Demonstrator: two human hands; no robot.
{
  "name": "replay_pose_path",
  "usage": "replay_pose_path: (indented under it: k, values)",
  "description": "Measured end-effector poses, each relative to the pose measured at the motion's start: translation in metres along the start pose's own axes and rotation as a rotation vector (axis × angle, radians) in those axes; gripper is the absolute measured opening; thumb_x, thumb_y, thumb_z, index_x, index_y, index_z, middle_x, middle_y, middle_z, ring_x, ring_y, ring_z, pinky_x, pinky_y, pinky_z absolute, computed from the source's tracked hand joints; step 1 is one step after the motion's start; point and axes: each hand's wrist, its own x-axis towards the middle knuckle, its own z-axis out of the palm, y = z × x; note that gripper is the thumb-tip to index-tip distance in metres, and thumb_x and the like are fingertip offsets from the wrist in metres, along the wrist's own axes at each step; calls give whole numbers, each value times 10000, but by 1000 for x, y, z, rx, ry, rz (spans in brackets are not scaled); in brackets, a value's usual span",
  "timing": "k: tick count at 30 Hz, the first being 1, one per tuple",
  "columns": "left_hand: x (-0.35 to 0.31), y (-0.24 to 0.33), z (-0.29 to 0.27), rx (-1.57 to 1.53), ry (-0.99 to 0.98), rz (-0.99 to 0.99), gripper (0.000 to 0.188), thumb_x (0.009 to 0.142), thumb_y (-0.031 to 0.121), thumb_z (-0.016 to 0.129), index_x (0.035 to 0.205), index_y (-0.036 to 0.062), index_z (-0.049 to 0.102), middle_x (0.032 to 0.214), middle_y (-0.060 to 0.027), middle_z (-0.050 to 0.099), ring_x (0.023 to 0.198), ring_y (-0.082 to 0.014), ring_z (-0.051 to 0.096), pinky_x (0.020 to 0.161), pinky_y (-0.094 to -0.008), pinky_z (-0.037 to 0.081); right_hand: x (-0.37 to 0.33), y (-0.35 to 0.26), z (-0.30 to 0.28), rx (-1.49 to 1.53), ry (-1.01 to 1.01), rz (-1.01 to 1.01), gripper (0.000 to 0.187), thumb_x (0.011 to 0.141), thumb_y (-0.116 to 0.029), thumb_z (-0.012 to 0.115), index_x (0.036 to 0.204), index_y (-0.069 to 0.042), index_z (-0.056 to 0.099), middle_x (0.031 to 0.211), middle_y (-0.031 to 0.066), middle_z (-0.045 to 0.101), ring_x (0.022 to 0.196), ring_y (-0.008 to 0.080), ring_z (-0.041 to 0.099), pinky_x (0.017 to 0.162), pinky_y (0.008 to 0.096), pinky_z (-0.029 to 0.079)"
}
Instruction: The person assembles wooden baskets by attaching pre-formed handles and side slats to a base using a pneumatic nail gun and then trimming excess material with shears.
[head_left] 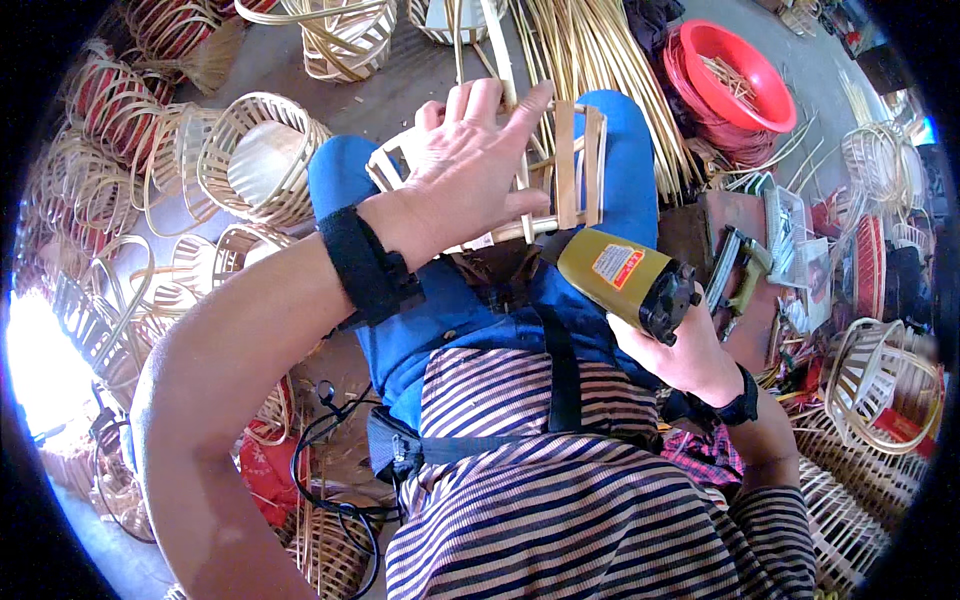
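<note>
A small basket of pale wooden strips (566,165) rests across my lap between my knees. My left hand (465,165) lies over it, index finger and thumb stretched toward the right, the other fingers bent over its far side. Much of the basket is hidden under this hand. A yellow-green staple gun or nail gun (615,270) with a black end is in my right hand (685,350), whose fingers wrap around its handle, mostly out of sight. Its dark nose points at the basket's near edge; I cannot tell whether they touch.
Several woven baskets (262,160) stand at the left and far side. Long split strips (600,80) lie beyond my knees. A red basin (730,75) sits on coiled red material at the far right. Another tool (745,270) rests on a board. A black cable (300,460) hangs at my left.
</note>
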Motion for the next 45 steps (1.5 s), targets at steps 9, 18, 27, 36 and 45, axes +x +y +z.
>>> replay_pose_path:
  k: [9,18,27,36,45]
  values:
    - [5,4,1,-17,-44,-36,853,569,343,682,1266,131,237,1018,-178,373,993,-319,353,796,-437,290,6,2,-1,40,-11,3,167,637,-24,561,801,-13,536,710,117,568,624,274,557,565,315,446]
    - [4,4,2,-16,-29,-37,861,562,359,685,1266,136,242,1018,-174,377,982,-318,357,785,-433,292,9,1,-3,-25,-46,-12,183,646,-36,561,825,-13,535,753,116,570,666,270,563,586,312,451]
    - [-2,-4,-6,-6,-33,-17,922,525,400,700,1277,162,223,1004,-153,404,960,-298,392,791,-407,314,7,-1,-8,-26,-94,74,386,656,-58,614,1018,-11,490,902,129,577,803,235,577,706,289,442]
    - [-25,12,-2,-330,105,-231,1068,501,272,752,1287,26,73,697,-72,551,686,-231,539,626,-345,409,12,-9,-31,104,150,15,263,671,-29,592,927,2,539,897,101,575,827,197,556,747,290,415]
    - [-33,24,1,-301,124,-234,1021,530,201,734,1300,71,76,783,-61,547,782,-231,515,685,-358,348,25,-10,-20,144,141,4,270,658,-22,587,921,14,533,859,113,581,787,197,567,725,286,423]
